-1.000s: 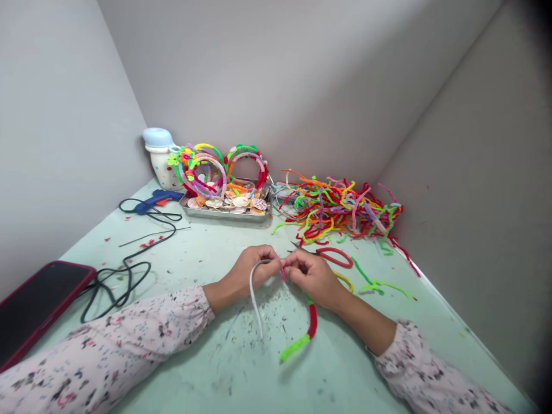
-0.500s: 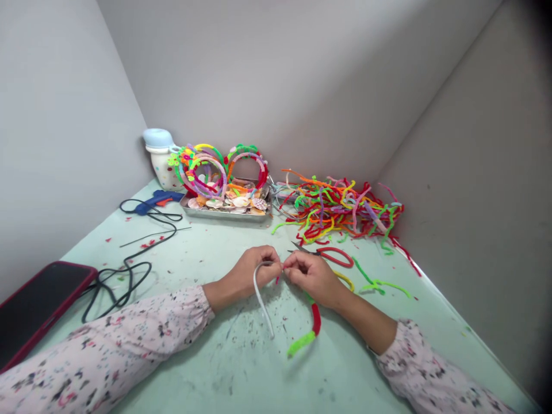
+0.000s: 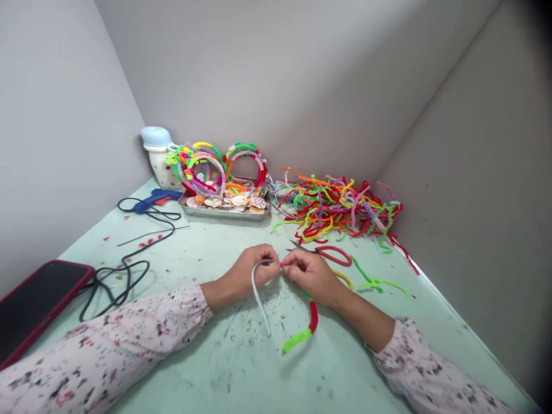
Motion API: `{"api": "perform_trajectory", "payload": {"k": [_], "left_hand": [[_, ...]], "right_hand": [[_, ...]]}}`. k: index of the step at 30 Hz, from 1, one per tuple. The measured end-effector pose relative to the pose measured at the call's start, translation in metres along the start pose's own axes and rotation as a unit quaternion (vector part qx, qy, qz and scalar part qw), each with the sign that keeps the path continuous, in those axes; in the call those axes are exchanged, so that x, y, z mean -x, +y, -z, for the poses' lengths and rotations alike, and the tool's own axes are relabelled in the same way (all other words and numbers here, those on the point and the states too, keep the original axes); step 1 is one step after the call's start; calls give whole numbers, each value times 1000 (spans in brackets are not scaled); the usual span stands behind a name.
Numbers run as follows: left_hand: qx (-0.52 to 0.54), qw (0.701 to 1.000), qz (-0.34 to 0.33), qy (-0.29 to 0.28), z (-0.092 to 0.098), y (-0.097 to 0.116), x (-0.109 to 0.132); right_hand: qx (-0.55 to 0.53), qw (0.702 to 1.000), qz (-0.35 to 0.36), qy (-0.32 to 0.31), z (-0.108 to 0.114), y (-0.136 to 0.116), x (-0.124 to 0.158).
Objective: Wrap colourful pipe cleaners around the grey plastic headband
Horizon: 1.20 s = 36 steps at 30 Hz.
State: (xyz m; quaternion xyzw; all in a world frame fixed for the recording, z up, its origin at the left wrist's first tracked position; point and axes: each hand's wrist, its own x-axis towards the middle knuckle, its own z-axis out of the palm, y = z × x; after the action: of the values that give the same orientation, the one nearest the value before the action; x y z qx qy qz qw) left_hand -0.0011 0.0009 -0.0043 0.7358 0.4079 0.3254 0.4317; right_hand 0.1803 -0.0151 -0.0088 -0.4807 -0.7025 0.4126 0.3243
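Both hands meet over the middle of the table (image 3: 194,368), and the headband (image 3: 257,293) is right there between them, arched above the surface with its bare white leg hanging down on the left and its fuzzy red and green leg dropping out below the right hand (image 3: 313,276). The left hand (image 3: 259,267) has thumb and finger pinched on the bare stretch; the right has its fingertips drawn together beside it, and in that narrow gap sits a small bit of pink pipe cleaner (image 3: 282,264). Exactly which fingertip bears on the pink, I can't tell. It looks like winding, and fine work at that! The left pinch wants to be firm and close to the wrap, so the band can't roll; the right wants light, steady tension, each turn laid snug against its neighbour, no white peeping through. Too slack and the coil would slide; too hard and the thin band could twist. The end is best pressed flat, as a wire tip may scratch. And mind those scissors (image 3: 332,255), lying just beyond the right hand, with the tangled pipe cleaners (image 3: 336,207) heaped behind them.
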Motion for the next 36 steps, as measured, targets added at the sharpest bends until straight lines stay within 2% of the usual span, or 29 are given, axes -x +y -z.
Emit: {"api": "perform_trajectory", "payload": {"k": [13, 27, 36], "left_hand": [[5, 1000, -4, -8, 0, -1, -1], [-22, 1000, -4, 16, -3, -4, 0], [5, 1000, -23, 5, -2, -7, -1]], "right_hand": [[-58, 998, -25, 6, 0, -2, -1], [-77, 997, -24, 3, 1, 1, -3], [-100, 995, -24, 7, 1, 2, -3]]}}
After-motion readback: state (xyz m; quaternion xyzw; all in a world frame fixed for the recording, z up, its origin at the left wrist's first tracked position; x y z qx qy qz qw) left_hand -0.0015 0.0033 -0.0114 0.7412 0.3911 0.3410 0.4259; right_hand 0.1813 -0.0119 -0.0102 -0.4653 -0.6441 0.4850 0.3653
